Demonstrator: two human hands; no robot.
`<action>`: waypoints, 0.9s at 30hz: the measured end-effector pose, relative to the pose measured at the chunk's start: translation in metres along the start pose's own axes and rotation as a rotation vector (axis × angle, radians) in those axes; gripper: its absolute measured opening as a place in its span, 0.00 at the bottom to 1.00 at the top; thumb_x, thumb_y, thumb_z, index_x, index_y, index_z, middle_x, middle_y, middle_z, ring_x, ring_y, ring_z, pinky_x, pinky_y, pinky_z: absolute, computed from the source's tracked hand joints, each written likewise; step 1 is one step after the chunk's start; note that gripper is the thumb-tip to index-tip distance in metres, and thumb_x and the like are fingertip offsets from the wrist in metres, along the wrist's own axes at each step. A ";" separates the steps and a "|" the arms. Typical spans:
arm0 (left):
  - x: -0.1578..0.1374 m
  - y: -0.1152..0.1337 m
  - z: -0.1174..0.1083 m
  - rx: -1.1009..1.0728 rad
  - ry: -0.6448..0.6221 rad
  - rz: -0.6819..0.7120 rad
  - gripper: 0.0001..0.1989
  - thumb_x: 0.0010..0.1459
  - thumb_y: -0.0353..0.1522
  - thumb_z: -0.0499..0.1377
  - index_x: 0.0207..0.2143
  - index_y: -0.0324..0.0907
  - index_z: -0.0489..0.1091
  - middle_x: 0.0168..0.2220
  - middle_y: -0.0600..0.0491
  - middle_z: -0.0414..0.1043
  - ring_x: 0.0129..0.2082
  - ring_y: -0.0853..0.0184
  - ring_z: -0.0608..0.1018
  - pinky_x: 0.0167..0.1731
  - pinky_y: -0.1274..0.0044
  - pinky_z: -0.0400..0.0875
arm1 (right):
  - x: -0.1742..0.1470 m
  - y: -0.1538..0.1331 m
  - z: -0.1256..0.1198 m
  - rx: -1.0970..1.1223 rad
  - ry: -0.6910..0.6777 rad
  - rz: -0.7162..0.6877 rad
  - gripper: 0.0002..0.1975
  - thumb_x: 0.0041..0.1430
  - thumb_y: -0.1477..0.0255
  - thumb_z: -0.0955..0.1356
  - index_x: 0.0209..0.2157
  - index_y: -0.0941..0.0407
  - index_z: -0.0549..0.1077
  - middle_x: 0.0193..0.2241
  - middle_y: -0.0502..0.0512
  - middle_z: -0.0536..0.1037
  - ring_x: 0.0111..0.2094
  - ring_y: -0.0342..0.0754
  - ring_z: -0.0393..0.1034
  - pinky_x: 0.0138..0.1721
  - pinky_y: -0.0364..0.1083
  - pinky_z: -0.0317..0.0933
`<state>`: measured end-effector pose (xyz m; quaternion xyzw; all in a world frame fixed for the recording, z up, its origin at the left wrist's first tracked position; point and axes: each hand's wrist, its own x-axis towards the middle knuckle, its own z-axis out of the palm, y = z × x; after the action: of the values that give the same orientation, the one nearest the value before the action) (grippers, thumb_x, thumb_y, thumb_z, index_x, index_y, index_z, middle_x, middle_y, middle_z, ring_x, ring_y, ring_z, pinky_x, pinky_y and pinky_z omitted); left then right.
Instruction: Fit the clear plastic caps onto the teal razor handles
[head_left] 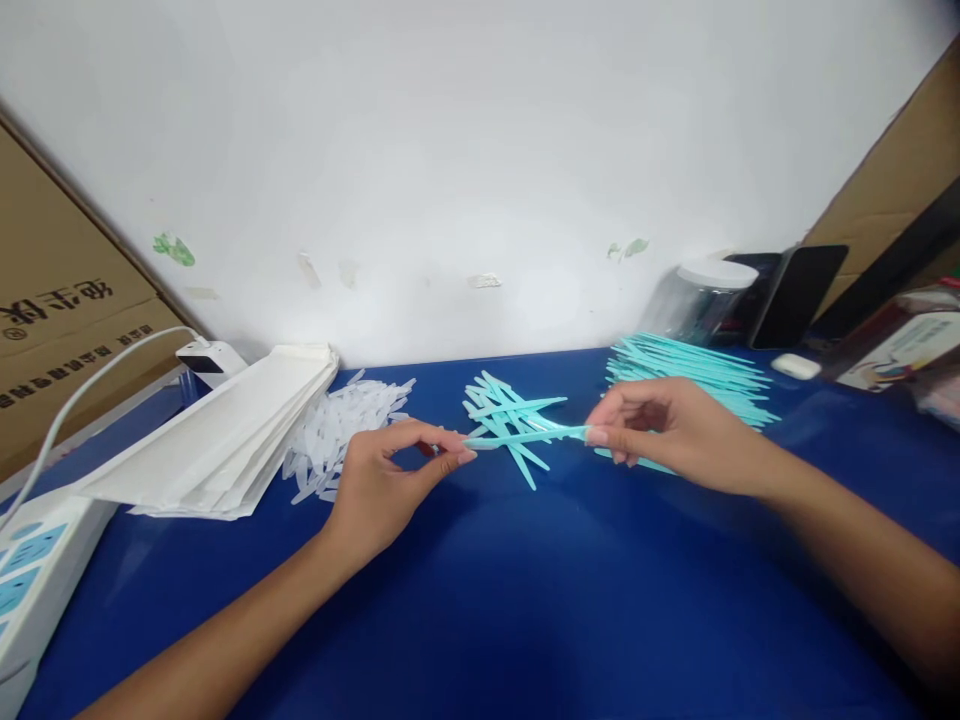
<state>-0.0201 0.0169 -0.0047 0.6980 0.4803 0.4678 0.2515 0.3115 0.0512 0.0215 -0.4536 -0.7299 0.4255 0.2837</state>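
A slim turquoise stick, shaped like an eyebrow razor (525,437), is stretched level between my two hands above the table. My left hand (390,480) pinches its left end between thumb and fingertips; whether a clear cap sits in that pinch is too small to tell. The right end is gripped by my right hand (667,430), fingers closed. Behind the held razor lies a loose crossed pile of turquoise razors (499,395). Beside my left hand is a heap of translucent white caps (337,430). Past my right hand spreads a larger pile of turquoise razors (690,365).
White paper sleeves (232,430) lie stacked at left, near a power strip (45,570) and a white plugged-in device (210,360). A lidded clear jar (705,300), a phone (799,295) and a small white case (796,366) stand back right. Cardboard flanks both sides.
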 end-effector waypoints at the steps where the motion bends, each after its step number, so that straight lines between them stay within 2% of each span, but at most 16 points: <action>1: 0.000 0.000 0.000 -0.001 -0.012 -0.001 0.03 0.59 0.37 0.73 0.33 0.49 0.85 0.34 0.56 0.85 0.38 0.62 0.86 0.38 0.74 0.79 | 0.001 0.000 0.004 0.027 -0.009 0.017 0.16 0.57 0.56 0.79 0.35 0.54 0.82 0.26 0.54 0.81 0.27 0.48 0.76 0.30 0.46 0.72; 5: 0.000 -0.003 0.000 0.006 -0.043 -0.025 0.05 0.60 0.37 0.72 0.32 0.49 0.84 0.33 0.56 0.85 0.37 0.62 0.86 0.36 0.74 0.79 | 0.003 0.003 0.017 0.079 -0.014 0.048 0.16 0.57 0.56 0.79 0.34 0.55 0.81 0.25 0.53 0.81 0.26 0.46 0.75 0.28 0.44 0.71; 9: 0.005 -0.009 0.000 0.081 0.003 0.061 0.05 0.63 0.35 0.70 0.33 0.47 0.82 0.43 0.55 0.86 0.45 0.62 0.86 0.46 0.73 0.79 | 0.005 0.007 0.020 0.085 0.016 0.030 0.16 0.58 0.56 0.79 0.35 0.54 0.81 0.24 0.51 0.79 0.26 0.45 0.74 0.27 0.43 0.69; 11: 0.010 -0.013 -0.005 0.174 0.063 0.126 0.05 0.64 0.35 0.68 0.34 0.46 0.80 0.47 0.54 0.85 0.48 0.60 0.85 0.49 0.71 0.78 | 0.006 0.008 0.019 0.067 0.072 0.026 0.17 0.57 0.55 0.79 0.35 0.55 0.80 0.23 0.51 0.77 0.25 0.46 0.73 0.26 0.43 0.68; 14: 0.024 -0.020 -0.026 0.439 0.139 0.226 0.07 0.67 0.37 0.65 0.42 0.45 0.80 0.44 0.51 0.85 0.43 0.59 0.84 0.44 0.69 0.77 | 0.010 0.013 0.021 -0.013 0.257 -0.004 0.18 0.60 0.53 0.77 0.35 0.55 0.80 0.24 0.52 0.78 0.25 0.46 0.72 0.26 0.44 0.66; 16: 0.034 -0.026 -0.046 0.676 0.077 0.335 0.12 0.69 0.39 0.62 0.47 0.43 0.80 0.43 0.48 0.84 0.44 0.55 0.83 0.49 0.64 0.75 | 0.014 0.016 0.027 -0.111 0.412 -0.064 0.18 0.63 0.53 0.74 0.35 0.55 0.80 0.26 0.54 0.79 0.26 0.47 0.72 0.27 0.45 0.65; 18: 0.041 -0.032 -0.063 0.802 -0.077 0.379 0.15 0.71 0.40 0.58 0.48 0.42 0.80 0.44 0.46 0.84 0.46 0.52 0.82 0.46 0.63 0.74 | 0.018 0.019 0.036 -0.212 0.484 -0.127 0.17 0.66 0.55 0.72 0.37 0.55 0.81 0.27 0.54 0.80 0.27 0.47 0.71 0.29 0.47 0.64; 20: 0.045 -0.037 -0.073 0.852 -0.205 0.370 0.16 0.72 0.42 0.56 0.47 0.43 0.80 0.46 0.45 0.83 0.47 0.50 0.81 0.44 0.63 0.74 | 0.020 0.022 0.044 -0.287 0.436 -0.178 0.14 0.67 0.58 0.72 0.41 0.54 0.81 0.30 0.53 0.82 0.28 0.48 0.72 0.31 0.48 0.65; 23: 0.046 -0.044 -0.074 0.805 -0.341 0.340 0.16 0.72 0.40 0.55 0.46 0.45 0.81 0.47 0.45 0.82 0.49 0.53 0.80 0.48 0.64 0.74 | 0.020 0.024 0.046 -0.354 0.341 -0.255 0.11 0.67 0.62 0.72 0.45 0.52 0.81 0.36 0.54 0.85 0.32 0.49 0.75 0.35 0.49 0.69; 27: 0.045 -0.048 -0.067 0.836 -0.392 0.273 0.16 0.72 0.39 0.54 0.45 0.44 0.81 0.44 0.45 0.80 0.48 0.53 0.79 0.47 0.64 0.73 | 0.018 0.030 0.032 -0.376 0.405 -0.297 0.10 0.67 0.61 0.72 0.42 0.52 0.82 0.38 0.55 0.85 0.35 0.52 0.76 0.37 0.51 0.71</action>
<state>-0.0966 0.0708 0.0050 0.8711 0.4746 0.1232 -0.0286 0.2913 0.0626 -0.0194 -0.4620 -0.7827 0.1380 0.3936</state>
